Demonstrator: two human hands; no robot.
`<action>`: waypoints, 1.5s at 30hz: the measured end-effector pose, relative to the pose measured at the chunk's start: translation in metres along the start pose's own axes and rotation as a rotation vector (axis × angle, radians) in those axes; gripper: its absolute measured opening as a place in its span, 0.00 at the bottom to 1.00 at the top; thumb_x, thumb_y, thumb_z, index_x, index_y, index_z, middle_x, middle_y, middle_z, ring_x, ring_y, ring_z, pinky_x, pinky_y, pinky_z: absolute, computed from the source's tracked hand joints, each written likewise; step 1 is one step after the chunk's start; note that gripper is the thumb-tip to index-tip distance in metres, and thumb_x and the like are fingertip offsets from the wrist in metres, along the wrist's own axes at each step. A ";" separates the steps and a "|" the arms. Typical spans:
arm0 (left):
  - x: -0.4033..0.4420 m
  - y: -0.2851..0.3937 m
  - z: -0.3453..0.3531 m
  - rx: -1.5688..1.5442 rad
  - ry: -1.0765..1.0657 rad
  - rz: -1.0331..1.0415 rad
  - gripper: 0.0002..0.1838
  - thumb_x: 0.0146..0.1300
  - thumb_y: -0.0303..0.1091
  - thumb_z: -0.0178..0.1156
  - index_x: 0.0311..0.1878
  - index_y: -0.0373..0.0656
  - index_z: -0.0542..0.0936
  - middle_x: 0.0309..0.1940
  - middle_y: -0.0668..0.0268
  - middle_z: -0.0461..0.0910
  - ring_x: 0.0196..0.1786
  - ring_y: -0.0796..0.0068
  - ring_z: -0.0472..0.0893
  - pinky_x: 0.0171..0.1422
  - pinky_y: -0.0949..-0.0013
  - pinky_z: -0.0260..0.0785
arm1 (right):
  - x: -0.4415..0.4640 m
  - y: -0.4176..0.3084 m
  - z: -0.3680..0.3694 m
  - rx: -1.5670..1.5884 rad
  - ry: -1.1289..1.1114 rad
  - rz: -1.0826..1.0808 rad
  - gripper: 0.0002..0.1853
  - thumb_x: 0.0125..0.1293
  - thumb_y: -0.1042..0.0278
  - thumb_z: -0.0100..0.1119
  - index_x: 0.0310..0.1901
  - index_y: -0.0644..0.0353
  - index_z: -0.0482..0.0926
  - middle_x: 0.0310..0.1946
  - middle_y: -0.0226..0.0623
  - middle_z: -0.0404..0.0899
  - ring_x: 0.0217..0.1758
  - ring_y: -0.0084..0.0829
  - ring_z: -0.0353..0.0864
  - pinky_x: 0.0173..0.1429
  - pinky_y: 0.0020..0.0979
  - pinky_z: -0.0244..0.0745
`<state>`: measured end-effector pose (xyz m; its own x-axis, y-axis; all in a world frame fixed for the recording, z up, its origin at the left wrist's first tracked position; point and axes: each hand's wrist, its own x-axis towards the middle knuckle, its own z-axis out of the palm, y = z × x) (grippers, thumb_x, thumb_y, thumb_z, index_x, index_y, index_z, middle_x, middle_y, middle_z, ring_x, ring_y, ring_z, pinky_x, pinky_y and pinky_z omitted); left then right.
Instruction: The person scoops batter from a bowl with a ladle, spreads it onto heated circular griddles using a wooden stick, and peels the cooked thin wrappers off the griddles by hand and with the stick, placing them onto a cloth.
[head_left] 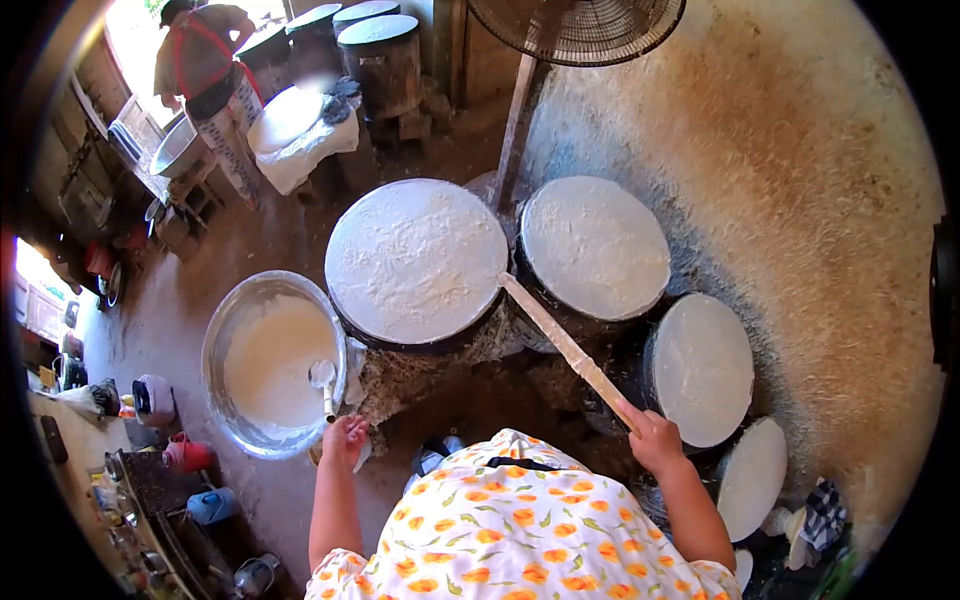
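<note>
Stick (575,355): held slantwise in right hand (655,443), with fingers clenched round near end and far tip at right rim of big pot (415,260). Left hand (346,440): fingers curled beside handle of ladle (322,374); cannot tell whether closed on it or merely near. Ladle: within outline of basin (212,345), against batter (265,350), just left of big pot; depth of dip not determinable. Step in hand, as judged: working stick at rim of big pot, rough and white on top; exact stroke not readable. Next move judged to call for steady right grip, slow travel of tip along rim, no gouging of white surface and, for any use of ladle, sure left hold on handle. On right: smooth pot (703,370), well apart from stick tip. Beyond stick: rear pot (597,247), rough-topped, close beside big pot. Farthest off: co-worker (205,70), standing near white-topped far pots (378,29).
</note>
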<state>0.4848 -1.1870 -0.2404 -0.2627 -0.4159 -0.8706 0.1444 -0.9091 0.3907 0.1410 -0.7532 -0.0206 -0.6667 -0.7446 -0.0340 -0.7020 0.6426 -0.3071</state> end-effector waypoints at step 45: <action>-0.046 0.060 0.212 1.534 0.086 1.891 0.22 0.51 0.25 0.55 0.53 0.43 0.76 0.62 0.60 0.66 0.69 0.60 0.62 0.71 0.54 0.52 | 0.040 -0.054 0.076 0.256 -0.162 -0.205 0.31 0.52 0.73 0.55 0.59 0.31 0.74 0.26 0.41 0.76 0.28 0.44 0.78 0.34 0.41 0.77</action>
<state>0.3033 -1.2273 -0.1130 -0.7043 -0.4862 0.5172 -0.4234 0.8725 0.2438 0.1715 -0.8316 -0.0772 -0.4561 -0.8853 -0.0908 -0.7177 0.4262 -0.5507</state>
